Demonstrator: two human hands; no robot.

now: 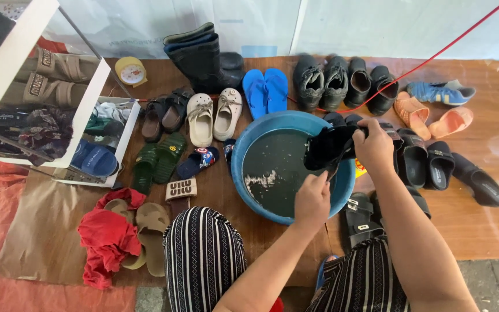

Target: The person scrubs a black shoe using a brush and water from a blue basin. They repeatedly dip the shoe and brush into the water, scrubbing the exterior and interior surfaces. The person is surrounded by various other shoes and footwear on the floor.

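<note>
Right hand [375,145] is clamped round one end of a black shoe [331,147], held over the blue basin [249,151] of dark water. Left hand [313,199], just below, is curled shut on something thin, can't tell what. Shoe's probably wet, slippery and floppy, so grip the sole edge.

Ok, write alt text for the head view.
Right hand holds a black shoe over a blue basin of dark water while the left hand touches its underside. Many shoes, sandals and boots line the wooden floor around.
</note>
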